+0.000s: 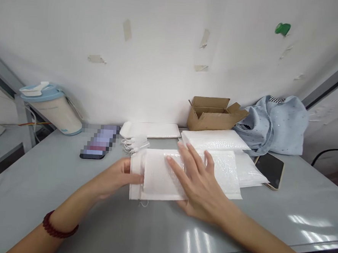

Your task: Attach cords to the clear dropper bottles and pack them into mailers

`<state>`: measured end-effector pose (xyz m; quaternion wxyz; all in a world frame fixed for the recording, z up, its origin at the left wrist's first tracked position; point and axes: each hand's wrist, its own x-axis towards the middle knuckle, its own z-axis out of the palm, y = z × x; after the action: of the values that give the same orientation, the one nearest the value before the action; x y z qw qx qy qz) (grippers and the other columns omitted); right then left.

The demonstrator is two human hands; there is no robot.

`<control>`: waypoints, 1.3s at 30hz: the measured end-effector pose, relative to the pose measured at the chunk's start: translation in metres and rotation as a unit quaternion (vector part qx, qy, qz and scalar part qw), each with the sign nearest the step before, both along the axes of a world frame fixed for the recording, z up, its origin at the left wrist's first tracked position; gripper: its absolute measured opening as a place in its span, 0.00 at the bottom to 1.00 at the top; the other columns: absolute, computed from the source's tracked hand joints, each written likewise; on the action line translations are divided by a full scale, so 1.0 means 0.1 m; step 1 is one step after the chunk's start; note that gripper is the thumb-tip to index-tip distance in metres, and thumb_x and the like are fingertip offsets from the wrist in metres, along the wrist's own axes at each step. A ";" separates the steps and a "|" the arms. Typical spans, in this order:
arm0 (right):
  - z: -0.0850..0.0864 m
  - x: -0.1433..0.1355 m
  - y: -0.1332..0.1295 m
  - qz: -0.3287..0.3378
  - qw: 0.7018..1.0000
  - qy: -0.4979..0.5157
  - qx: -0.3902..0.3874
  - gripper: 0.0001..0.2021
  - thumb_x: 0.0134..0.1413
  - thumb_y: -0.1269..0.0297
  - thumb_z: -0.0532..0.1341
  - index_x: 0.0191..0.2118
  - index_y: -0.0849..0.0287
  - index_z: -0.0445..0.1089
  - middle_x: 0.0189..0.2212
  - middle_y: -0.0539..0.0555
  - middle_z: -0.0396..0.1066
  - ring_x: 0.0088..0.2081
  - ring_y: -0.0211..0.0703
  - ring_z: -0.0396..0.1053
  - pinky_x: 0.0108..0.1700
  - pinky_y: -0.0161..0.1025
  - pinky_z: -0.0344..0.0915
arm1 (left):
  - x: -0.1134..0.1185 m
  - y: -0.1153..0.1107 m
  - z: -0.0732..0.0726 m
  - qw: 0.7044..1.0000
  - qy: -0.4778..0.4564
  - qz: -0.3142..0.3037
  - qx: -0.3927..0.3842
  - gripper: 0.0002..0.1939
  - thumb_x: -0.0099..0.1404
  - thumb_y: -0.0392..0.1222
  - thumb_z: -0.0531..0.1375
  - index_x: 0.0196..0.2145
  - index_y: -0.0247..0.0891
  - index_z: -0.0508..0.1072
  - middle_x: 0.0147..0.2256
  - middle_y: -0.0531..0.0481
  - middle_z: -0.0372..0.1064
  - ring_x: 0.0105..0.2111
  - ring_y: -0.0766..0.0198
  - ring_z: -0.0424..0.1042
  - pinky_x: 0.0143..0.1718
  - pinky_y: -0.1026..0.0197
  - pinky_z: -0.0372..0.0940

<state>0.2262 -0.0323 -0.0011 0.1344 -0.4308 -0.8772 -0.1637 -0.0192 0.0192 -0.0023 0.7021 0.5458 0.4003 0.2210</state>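
A white padded mailer (157, 179) lies crosswise between my hands, its flap end to the left. My left hand (117, 178), with a dark red bead bracelet on the wrist, grips the flap end between thumb and fingers. My right hand (201, 182) rests on the mailer's middle with its fingers spread and the thumb at the lower edge. A thin white string (144, 204) pokes out below the mailer. Beyond it is a small heap of white stringed tags (136, 143). More padded mailers (216, 139) are stacked behind and to the right.
On the grey table (108, 229) are a phone (101, 141), a tilted tumbler (55, 108), a flat white stack (151, 130), an open cardboard box (215, 119), a light blue cloth bag (283, 127) and a dark-screened phone (270, 171). A white wall stands behind.
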 end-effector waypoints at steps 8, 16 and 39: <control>0.00 -0.05 -0.04 0.018 0.999 0.007 -0.036 0.34 0.50 0.57 0.58 0.62 0.61 0.50 0.53 0.71 0.57 0.56 0.64 0.53 0.54 0.69 0.44 | 0.19 -0.14 -0.03 0.999 -0.004 -0.032 0.010 0.10 0.57 0.38 0.62 0.38 0.39 0.76 0.32 0.54 0.75 0.34 0.61 0.72 0.38 0.62 0.66; -0.03 -0.04 -0.01 0.039 0.999 0.001 -0.026 0.31 0.49 0.64 0.59 0.60 0.65 0.53 0.47 0.67 0.63 0.48 0.58 0.59 0.51 0.60 0.53 | 0.31 -0.19 -0.15 0.975 0.174 0.066 0.118 0.14 0.56 0.44 0.59 0.18 0.37 0.64 0.16 0.58 0.61 0.18 0.67 0.62 0.19 0.67 0.55; -0.01 0.06 0.08 -0.040 0.993 0.063 -0.091 0.25 0.46 0.74 0.57 0.53 0.61 0.58 0.39 0.59 0.67 0.41 0.51 0.64 0.38 0.44 0.62 | -0.06 -0.13 0.05 0.877 0.372 -0.110 0.282 0.06 0.52 0.44 0.60 0.23 0.40 0.70 0.25 0.55 0.66 0.26 0.63 0.64 0.25 0.66 0.54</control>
<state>0.2323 -0.0241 -0.0024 0.1430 -0.4858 -0.8601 -0.0612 -0.0251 0.0063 0.0023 0.3375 0.8035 0.4896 0.0265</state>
